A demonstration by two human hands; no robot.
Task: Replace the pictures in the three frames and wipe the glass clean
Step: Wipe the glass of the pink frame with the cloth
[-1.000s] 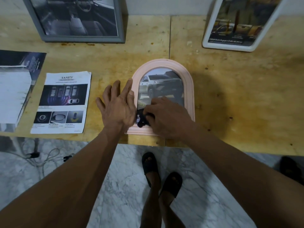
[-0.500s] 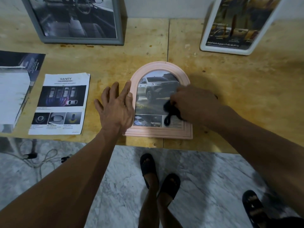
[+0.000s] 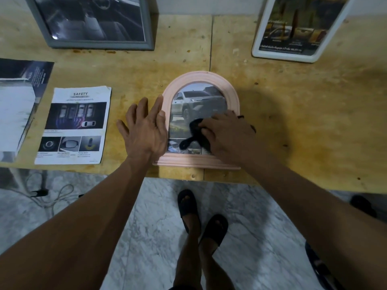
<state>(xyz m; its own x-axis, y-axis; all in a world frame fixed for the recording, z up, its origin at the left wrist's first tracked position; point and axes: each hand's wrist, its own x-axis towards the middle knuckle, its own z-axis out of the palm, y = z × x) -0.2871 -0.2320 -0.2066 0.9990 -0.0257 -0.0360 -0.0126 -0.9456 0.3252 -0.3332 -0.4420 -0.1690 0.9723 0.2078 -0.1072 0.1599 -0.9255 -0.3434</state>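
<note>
A pink arched frame (image 3: 201, 77) lies flat near the table's front edge, showing a picture of a pickup truck. My left hand (image 3: 145, 130) rests flat, fingers straight, on the frame's left side and the table beside it. My right hand (image 3: 228, 136) presses a small black cloth (image 3: 193, 133) onto the lower half of the glass, fingers curled over it. A grey frame (image 3: 98, 43) with a car-interior picture leans at the back left. A white frame (image 3: 293, 53) with a yellowish car picture leans at the back right.
A "SAFETY" brochure page (image 3: 76, 124) lies left of my left hand. Further left sits a stack of printed pages (image 3: 18, 105). The wooden table (image 3: 303, 122) ends just below the pink frame; below are a marble floor, cables and sandalled feet.
My right hand with the cloth swept from the glass's bottom left up to the right, and now sits over the lower middle. My left hand has stayed on the frame's left side.
</note>
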